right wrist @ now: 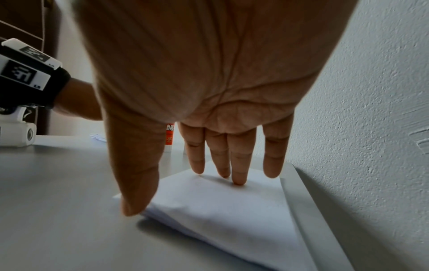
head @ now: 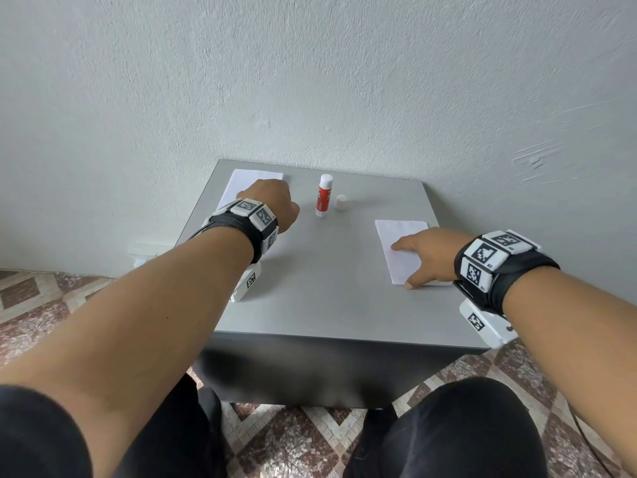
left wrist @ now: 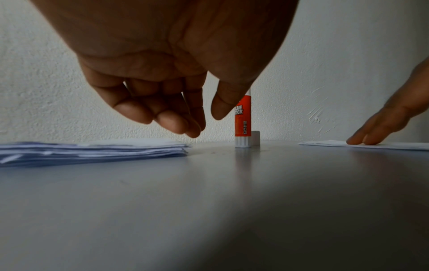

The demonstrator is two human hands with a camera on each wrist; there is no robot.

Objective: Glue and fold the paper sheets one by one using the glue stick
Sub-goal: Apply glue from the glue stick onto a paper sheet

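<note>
On the table [head: 310, 288], right hand [head: 427, 257] presses straight fingers on folded paper [head: 396, 250]; left hand [head: 272, 201], loosely curled and empty, hovers beside the glue stick [head: 323, 196].

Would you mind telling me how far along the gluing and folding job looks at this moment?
Done: a folded white sheet lies at the table's right side, and the glue stick stands uncapped beside its cap. In hand: the right hand presses flat on that folded sheet, while the left hand hovers empty over the stack of sheets. Left: that stack remains to be glued and folded.
</note>
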